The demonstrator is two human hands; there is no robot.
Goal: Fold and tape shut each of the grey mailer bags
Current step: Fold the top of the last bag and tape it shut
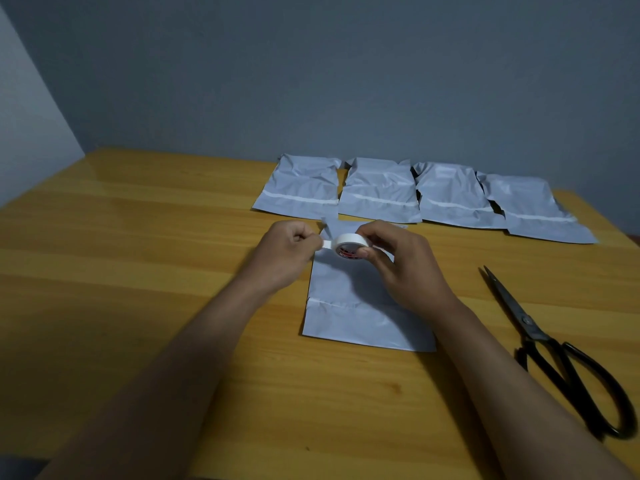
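Note:
A grey mailer bag [360, 317] lies flat in the middle of the wooden table [138, 271], a white strip across its near part. Above it my right hand [398, 261] grips a white roll of tape [349, 245]. My left hand [287, 251] pinches the loose end of the tape just left of the roll. Along the far side of the table lie several more grey mailer bags [377, 192] in a row, each with a white strip across it.
Black scissors [554, 348] lie shut on the table at the right, blades pointing away from me. A grey wall rises behind the table's far edge. Bare wood shows on the table's left half and near edge.

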